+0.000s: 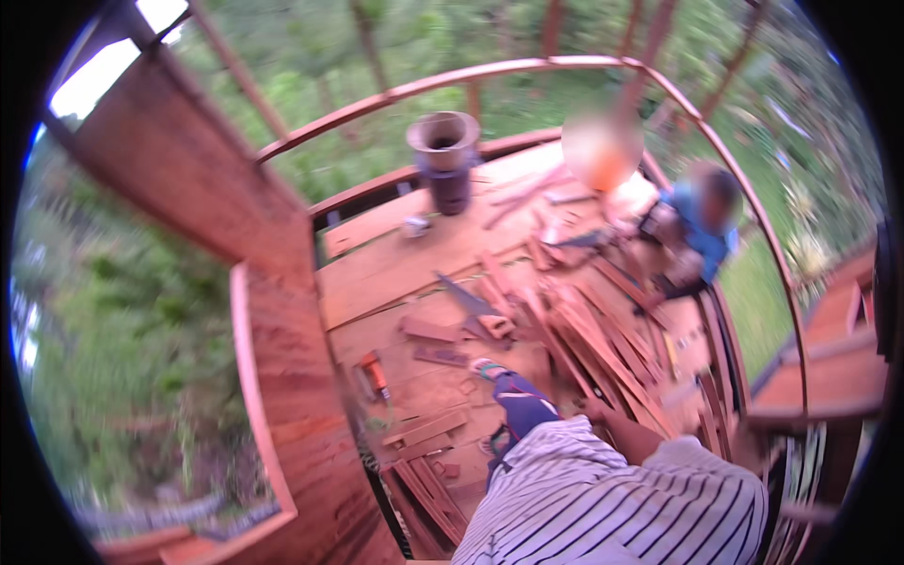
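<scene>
My right hand [593,411] hangs low beside my striped shirt, near long reddish wooden strips [612,358]; its fingers are too blurred to read. My left hand is out of view. On the plank floor by my foot lie a handsaw [471,303] with a wooden handle, short board offcuts [428,330] and an orange-handled tool [375,375]. More narrow pieces [424,485] lie at the lower left.
A co-worker [692,226] in blue crouches at the right; another person [607,160] in orange is blurred behind. A tall cylindrical container [443,179] stands at the back. Curved railing [499,66], a wooden wall panel [188,169] and greenery surround the platform.
</scene>
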Demonstrator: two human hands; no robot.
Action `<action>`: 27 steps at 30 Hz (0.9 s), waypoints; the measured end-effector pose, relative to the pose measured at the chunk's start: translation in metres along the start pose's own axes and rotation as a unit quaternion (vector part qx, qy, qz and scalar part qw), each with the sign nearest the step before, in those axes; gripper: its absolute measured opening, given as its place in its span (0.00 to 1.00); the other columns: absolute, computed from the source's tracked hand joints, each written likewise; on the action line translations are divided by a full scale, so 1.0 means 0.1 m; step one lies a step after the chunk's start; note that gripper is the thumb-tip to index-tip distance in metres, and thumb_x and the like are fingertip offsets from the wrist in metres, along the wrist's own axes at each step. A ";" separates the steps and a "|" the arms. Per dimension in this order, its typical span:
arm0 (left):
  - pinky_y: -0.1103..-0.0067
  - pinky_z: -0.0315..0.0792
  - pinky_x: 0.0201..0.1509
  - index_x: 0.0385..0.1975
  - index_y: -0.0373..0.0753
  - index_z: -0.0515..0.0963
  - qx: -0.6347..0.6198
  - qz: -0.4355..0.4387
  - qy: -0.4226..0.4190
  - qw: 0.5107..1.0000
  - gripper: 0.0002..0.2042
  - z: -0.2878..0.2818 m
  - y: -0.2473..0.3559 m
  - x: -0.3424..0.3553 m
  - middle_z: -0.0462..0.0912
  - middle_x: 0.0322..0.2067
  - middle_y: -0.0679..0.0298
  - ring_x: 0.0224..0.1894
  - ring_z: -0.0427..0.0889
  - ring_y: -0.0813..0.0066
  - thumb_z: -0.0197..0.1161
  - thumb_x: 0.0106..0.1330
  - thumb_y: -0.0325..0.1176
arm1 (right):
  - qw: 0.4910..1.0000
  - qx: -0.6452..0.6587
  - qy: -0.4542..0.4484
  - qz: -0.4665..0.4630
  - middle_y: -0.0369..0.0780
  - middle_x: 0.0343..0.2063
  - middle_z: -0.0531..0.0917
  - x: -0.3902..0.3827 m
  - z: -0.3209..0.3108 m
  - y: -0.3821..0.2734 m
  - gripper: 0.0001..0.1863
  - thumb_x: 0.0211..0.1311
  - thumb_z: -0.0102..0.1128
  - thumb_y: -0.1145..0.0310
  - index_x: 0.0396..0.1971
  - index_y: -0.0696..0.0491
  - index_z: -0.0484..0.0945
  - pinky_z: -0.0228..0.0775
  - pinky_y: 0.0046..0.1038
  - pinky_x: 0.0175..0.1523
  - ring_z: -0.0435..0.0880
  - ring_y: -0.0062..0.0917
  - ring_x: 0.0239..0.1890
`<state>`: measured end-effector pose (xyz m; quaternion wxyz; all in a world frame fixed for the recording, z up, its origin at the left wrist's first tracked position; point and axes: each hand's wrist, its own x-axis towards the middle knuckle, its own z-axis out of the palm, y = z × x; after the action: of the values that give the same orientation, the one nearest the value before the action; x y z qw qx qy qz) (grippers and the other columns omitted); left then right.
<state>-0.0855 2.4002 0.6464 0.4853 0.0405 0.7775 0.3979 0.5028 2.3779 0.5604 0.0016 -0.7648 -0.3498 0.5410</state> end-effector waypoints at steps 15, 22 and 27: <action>0.66 0.77 0.53 0.72 0.38 0.15 0.069 -0.166 0.717 0.673 0.63 -3.45 -0.52 -6.26 0.74 0.59 0.37 0.50 0.82 0.51 0.69 0.52 0.36 | 0.919 -0.107 -0.313 -0.217 0.45 0.40 0.79 2.52 -0.10 -4.04 0.16 0.65 0.56 0.69 0.50 0.58 0.73 0.73 0.38 0.36 0.79 0.34 0.35; 0.64 0.77 0.46 0.76 0.43 0.25 0.094 -0.200 0.638 0.738 0.63 -3.45 0.43 -6.60 0.70 0.63 0.38 0.46 0.82 0.54 0.69 0.46 0.38 | 0.909 -0.114 -0.321 -0.239 0.47 0.55 0.77 2.60 -0.11 -4.59 0.27 0.70 0.59 0.63 0.64 0.54 0.65 0.78 0.46 0.51 0.81 0.38 0.51; 0.65 0.79 0.49 0.77 0.40 0.28 0.106 -0.193 0.653 0.725 0.63 -3.58 0.77 -6.43 0.62 0.70 0.41 0.55 0.81 0.56 0.70 0.45 0.41 | 0.889 -0.148 -0.356 -0.247 0.48 0.55 0.79 2.57 -0.06 -4.31 0.32 0.65 0.64 0.53 0.64 0.50 0.66 0.74 0.53 0.57 0.80 0.41 0.55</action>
<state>-0.0541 1.9569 1.2376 -0.0835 -0.3292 0.9303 0.1387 0.3211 2.8434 0.5146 -0.1029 -0.4012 -0.5801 0.7014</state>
